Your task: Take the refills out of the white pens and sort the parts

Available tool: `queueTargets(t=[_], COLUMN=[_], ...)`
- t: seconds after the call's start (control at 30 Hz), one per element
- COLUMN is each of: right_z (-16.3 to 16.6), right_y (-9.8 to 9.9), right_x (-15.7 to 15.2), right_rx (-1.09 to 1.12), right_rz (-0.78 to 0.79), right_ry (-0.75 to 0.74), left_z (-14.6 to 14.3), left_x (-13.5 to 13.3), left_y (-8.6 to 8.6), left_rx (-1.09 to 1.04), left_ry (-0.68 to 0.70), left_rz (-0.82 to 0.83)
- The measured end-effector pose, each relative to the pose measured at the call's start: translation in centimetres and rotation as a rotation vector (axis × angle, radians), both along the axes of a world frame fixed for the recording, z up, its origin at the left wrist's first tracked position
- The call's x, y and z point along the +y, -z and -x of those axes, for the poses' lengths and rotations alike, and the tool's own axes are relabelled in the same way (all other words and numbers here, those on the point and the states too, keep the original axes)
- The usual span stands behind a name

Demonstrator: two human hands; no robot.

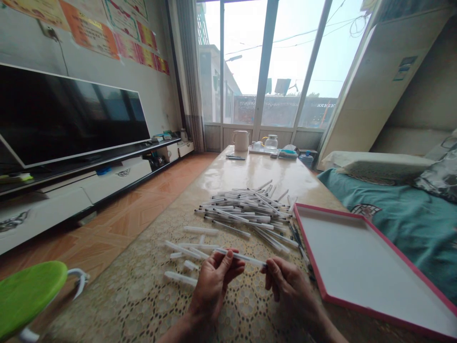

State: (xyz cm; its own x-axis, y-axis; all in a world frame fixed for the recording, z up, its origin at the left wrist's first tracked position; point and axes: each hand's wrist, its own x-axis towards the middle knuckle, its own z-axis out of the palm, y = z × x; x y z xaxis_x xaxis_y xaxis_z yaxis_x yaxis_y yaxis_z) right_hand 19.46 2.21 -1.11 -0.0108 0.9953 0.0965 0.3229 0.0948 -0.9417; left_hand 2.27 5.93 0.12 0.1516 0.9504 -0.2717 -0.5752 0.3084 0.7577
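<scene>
A slim translucent white pen [253, 260] spans the gap between my two hands above the table. My left hand [214, 278] pinches it toward its left end, between thumb and fingers. The fingers of my right hand [287, 281] close on its other end, where a dark tip shows. Just beyond my hands lies a loose pile of similar white pens [243, 209], many with dark ends. Several empty-looking white pen barrels and caps [180, 277] are scattered left of my left hand. Thin black pieces [302, 244] lie to the right of the pile.
A shallow white tray with a pink rim [310, 255] rests on the table's right side. At the far end of the patterned tablecloth [143, 286] stand a beige jug [241, 141] and a glass pitcher [271, 143]. A green stool [32, 290] is at the left, a sofa [392, 214] at the right.
</scene>
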Motion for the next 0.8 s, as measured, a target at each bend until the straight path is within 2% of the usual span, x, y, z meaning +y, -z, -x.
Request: queueTargets(t=[0.13, 0.33, 0.6, 0.8], right_z=[0.00, -0.02, 0.07, 0.11], right_y=[-0.11, 0.28, -0.20, 0.19], right_x=[-0.01, 0.15, -0.05, 0.01], right_rx=[-0.003, 0.030, 0.035, 0.034], right_rz=[-0.038, 0.017, -0.004, -0.015], right_ry=[-0.009, -0.007, -0.012, -0.006], left_z=[0.07, -0.02, 0.08, 0.05], left_x=[-0.09, -0.01, 0.09, 0.22], left_y=[-0.08, -0.15, -0.07, 0.18], left_rx=[0.004, 0.001, 0.004, -0.001], left_ry=[0.007, -0.003, 0.001, 0.010], left_rz=[-0.013, -0.010, -0.024, -0.023])
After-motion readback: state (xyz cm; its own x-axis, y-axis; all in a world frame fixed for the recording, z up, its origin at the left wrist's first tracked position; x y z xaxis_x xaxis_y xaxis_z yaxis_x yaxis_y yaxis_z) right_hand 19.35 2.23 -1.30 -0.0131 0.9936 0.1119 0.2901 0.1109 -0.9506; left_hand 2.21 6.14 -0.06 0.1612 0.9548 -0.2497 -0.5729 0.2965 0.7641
